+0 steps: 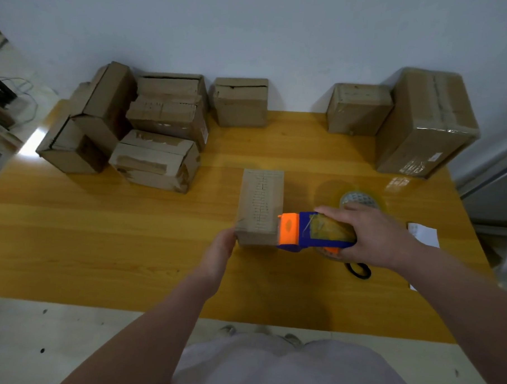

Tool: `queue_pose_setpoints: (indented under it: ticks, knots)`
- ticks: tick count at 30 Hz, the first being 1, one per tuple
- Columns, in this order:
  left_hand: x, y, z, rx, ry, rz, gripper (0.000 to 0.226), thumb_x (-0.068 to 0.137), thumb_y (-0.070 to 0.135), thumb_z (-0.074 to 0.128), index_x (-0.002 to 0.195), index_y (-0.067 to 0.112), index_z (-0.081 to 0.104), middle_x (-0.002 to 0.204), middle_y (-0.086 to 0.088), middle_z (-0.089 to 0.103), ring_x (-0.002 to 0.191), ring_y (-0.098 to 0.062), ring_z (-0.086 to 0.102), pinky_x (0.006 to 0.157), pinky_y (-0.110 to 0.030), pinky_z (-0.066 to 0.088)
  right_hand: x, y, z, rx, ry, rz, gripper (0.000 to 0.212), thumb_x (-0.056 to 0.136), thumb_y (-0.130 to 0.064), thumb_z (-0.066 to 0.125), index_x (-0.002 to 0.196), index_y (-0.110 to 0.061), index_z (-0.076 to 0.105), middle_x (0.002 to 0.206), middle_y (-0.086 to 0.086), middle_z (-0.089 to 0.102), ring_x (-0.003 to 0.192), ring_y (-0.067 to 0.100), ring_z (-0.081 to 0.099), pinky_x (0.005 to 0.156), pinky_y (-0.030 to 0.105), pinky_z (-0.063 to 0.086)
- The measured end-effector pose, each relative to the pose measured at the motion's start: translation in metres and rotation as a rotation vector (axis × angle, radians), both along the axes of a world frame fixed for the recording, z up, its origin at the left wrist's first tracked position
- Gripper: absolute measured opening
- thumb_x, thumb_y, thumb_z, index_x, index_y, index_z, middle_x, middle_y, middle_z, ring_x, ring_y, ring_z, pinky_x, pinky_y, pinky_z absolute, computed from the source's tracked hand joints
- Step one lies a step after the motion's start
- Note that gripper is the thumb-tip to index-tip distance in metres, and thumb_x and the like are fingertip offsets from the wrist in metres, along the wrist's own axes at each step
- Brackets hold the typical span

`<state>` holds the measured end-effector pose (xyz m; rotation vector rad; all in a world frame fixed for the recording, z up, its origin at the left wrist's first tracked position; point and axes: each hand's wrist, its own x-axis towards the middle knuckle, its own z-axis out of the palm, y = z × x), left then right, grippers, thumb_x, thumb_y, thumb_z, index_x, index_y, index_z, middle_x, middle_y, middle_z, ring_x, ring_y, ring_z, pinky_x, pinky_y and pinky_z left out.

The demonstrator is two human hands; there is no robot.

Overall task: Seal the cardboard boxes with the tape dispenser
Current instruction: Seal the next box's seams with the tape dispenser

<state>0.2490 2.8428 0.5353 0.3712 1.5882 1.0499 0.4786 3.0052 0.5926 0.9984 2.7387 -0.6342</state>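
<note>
- Cardboard box [260,206]: mid-bench [128,230], top seam running away from the person; apparently set so for one lengthwise pull of tape
- Left hand [219,248]: fingers fairly straight, pressing the box's near left corner; likely a brace against sliding
- Right hand [372,237]: wrapped round the tape dispenser [311,232]; orange head at the box's near right edge

soft, even indoor light from overhead, rather dim. white glare patch at the left edge of the table [99,228]. smaller sheen on the taped large box [429,127] and on the tabletop just below it. faint shadows behind boxes on the wall [282,33]. wide-angle bowing: table edges curve, corners stretch. whole frame slightly soft. left hand [219,245] smeared at the fingers, grip unreadable. right hand [375,237] and tape dispenser [303,231] blurred at the outlines, colours saturated.
</note>
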Motion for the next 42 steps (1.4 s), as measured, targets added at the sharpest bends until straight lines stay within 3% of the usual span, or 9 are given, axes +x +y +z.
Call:
queue_pose_setpoints:
  ticks: [5, 8, 10, 13, 18, 23, 32, 39, 42]
  knots:
    - [-0.006, 0.001, 0.023, 0.117, 0.223, 0.033, 0.051, 0.104, 0.041, 0.029, 0.148, 0.016, 0.033, 0.151, 0.001, 0.035, 0.138, -0.013, 0.032, 0.106, -0.026, 0.025, -0.014, -0.011, 0.000, 0.007, 0.000, -0.008, 0.085, 0.074, -0.062, 0.069, 0.144, -0.054, 0.022, 0.107, -0.010, 0.046, 0.099, 0.009, 0.050, 0.080, 0.033, 0.050]
    - [-0.014, -0.005, 0.021, 0.141, 0.738, -0.327, 0.058, 0.103, 0.045, 0.018, 0.154, 0.020, 0.004, 0.158, 0.011, -0.004, 0.146, -0.005, -0.004, 0.119, -0.031, 0.003, -0.025, -0.022, -0.002, 0.027, 0.024, -0.023, 0.083, 0.077, -0.058, 0.070, 0.145, -0.052, 0.023, 0.107, -0.010, 0.047, 0.099, 0.009, 0.051, 0.076, 0.028, 0.047]
    - [-0.024, -0.011, 0.008, 0.057, 1.087, -0.584, 0.069, 0.096, 0.060, 0.002, 0.152, 0.021, -0.005, 0.152, 0.013, -0.019, 0.144, -0.007, -0.017, 0.116, -0.035, -0.011, -0.031, -0.028, -0.004, 0.032, 0.034, -0.028, 0.082, 0.078, -0.058, 0.069, 0.145, -0.052, 0.023, 0.108, -0.009, 0.048, 0.100, 0.010, 0.052, 0.075, 0.026, 0.045]
    - [-0.030, -0.012, 0.002, 0.010, 1.308, -0.741, 0.084, 0.078, 0.069, -0.016, 0.148, 0.023, -0.015, 0.152, 0.009, -0.025, 0.142, -0.008, -0.023, 0.112, -0.035, -0.021, -0.033, -0.032, -0.007, 0.027, 0.039, -0.048, 0.082, 0.078, -0.059, 0.068, 0.145, -0.053, 0.021, 0.110, -0.006, 0.049, 0.101, 0.011, 0.052, 0.075, 0.028, 0.047]
    - [-0.024, -0.006, 0.010, 0.077, 1.341, -0.892, 0.100, 0.071, 0.075, -0.026, 0.152, 0.019, -0.008, 0.159, 0.003, -0.015, 0.144, -0.007, -0.020, 0.114, -0.034, -0.020, -0.032, -0.032, -0.008, 0.027, 0.030, -0.065, 0.084, 0.077, -0.058, 0.068, 0.146, -0.051, 0.021, 0.108, -0.007, 0.047, 0.100, 0.011, 0.052, 0.072, 0.027, 0.045]
    - [-0.018, -0.004, 0.014, 0.199, 1.249, -0.971, 0.086, 0.076, 0.076, -0.017, 0.146, 0.027, -0.014, 0.161, 0.001, -0.010, 0.143, -0.005, -0.019, 0.116, -0.029, -0.015, -0.032, -0.033, -0.008, 0.044, 0.028, -0.065, 0.084, 0.077, -0.061, 0.067, 0.146, -0.051, 0.020, 0.107, -0.006, 0.047, 0.099, 0.013, 0.053, 0.072, 0.027, 0.046]
    - [-0.025, -0.002, 0.015, 0.193, 1.221, -1.015, 0.095, 0.076, 0.081, -0.009, 0.153, 0.026, -0.007, 0.160, 0.003, -0.012, 0.146, -0.007, -0.015, 0.118, -0.029, -0.009, -0.024, -0.030, 0.005, 0.006, 0.074, -0.020, 0.087, 0.079, -0.056, 0.069, 0.147, -0.052, 0.015, 0.113, -0.010, 0.046, 0.101, 0.009, 0.051, 0.078, 0.031, 0.052]
    - [-0.025, -0.001, 0.016, 0.204, 1.208, -1.038, 0.092, 0.074, 0.083, -0.010, 0.150, 0.030, -0.012, 0.158, 0.007, -0.016, 0.145, -0.004, -0.017, 0.118, -0.030, -0.010, -0.015, -0.030, 0.010, 0.024, 0.055, 0.021, 0.091, 0.078, -0.048, 0.073, 0.146, -0.054, 0.013, 0.103, -0.018, 0.036, 0.096, 0.005, 0.047, 0.060, 0.016, 0.035]
    - [-0.027, -0.002, 0.016, 0.173, 1.238, -1.038, 0.092, 0.077, 0.081, -0.007, 0.152, 0.027, -0.009, 0.158, 0.006, -0.016, 0.145, -0.006, -0.018, 0.118, -0.031, -0.011, -0.001, -0.024, 0.009, 0.014, 0.083, 0.019, 0.087, 0.074, -0.058, 0.072, 0.143, -0.058, 0.019, 0.101, -0.021, 0.042, 0.089, 0.003, 0.050, 0.063, 0.019, 0.043]
